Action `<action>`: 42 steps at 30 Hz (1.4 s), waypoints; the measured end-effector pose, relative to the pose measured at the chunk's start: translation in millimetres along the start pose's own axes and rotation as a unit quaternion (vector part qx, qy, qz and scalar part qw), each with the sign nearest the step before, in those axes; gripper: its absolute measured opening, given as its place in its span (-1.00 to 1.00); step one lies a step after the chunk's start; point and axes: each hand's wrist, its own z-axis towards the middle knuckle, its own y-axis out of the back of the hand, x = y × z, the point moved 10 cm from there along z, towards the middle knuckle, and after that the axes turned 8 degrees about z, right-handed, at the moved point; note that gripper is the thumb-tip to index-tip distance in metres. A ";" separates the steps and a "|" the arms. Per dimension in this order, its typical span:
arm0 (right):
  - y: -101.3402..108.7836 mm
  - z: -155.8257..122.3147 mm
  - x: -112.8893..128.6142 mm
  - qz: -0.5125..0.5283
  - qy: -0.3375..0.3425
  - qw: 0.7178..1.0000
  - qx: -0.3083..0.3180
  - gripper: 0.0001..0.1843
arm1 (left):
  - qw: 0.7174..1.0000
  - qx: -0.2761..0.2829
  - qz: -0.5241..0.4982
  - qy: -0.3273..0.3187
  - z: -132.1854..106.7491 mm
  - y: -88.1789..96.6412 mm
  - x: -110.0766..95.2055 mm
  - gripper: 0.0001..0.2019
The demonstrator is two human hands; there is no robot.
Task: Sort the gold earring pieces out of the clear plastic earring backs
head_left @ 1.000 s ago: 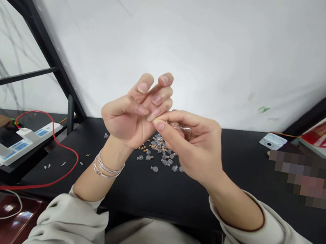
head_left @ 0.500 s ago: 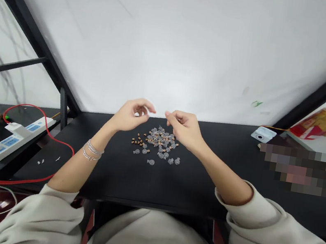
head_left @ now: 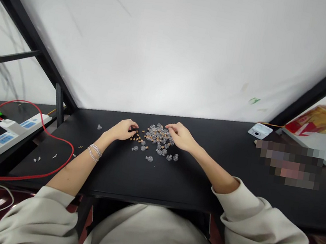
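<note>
A heap of small clear glass bottles (head_left: 156,134), some with corks in their necks, lies on the black table (head_left: 140,180). Several loose little corks (head_left: 138,138) are scattered at its left side. My left hand (head_left: 123,129) is down at the corks, thumb and forefinger apart, with nothing visible between them. At the heap's right edge is my right hand (head_left: 182,136), fingers reaching over the bottles and slightly parted; its fingertips partly cover the glass. A few bottles lie apart in front, among them one single bottle (head_left: 149,159).
Off to the left lies another small bottle (head_left: 99,127). A red cable (head_left: 63,139) runs past a white power strip (head_left: 12,136). At the right are a pale camera-like device (head_left: 260,131) and a blurred-out patch. A white wall (head_left: 169,48) stands behind.
Both hands have come down from above the heap and moved apart, the left to the corks, the right to the bottles. The bottle at far left has come into sight.
</note>
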 end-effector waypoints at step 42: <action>-31.6 -10.3 16.4 0.113 0.124 0.985 0.037 -0.81 | 0.995 0.023 -0.081 -0.055 -4.1 -7.6 -42.5 -0.83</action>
